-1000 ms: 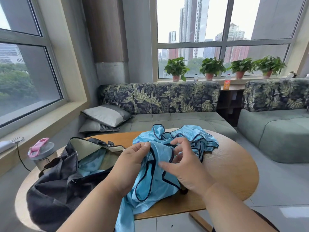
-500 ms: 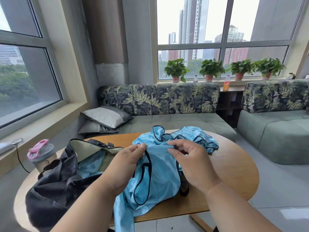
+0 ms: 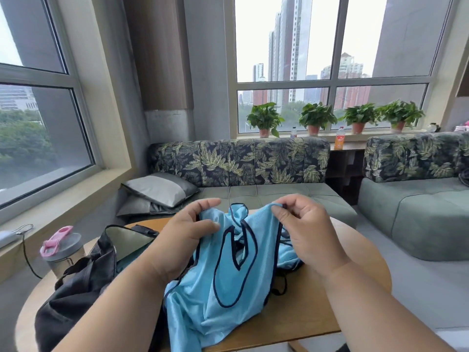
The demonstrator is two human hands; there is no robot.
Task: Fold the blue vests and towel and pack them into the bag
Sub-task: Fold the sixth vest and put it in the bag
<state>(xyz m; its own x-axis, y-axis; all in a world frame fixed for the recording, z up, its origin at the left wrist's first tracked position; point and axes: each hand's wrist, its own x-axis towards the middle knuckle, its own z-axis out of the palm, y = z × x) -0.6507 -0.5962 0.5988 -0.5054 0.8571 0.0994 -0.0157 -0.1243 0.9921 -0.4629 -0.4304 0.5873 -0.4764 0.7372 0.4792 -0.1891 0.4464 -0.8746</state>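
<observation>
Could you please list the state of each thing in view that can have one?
Vest: unfolded, lifted by its shoulder straps, lower part draped over the table edge.
Left hand: pinching one strap.
Right hand: pinching the other strap.
Bag: open, on the table, something blue inside.
Bottle: pink-handled lid closed, upright beside the bag.
Orange drink bottle: upright on the sill, capped.
</observation>
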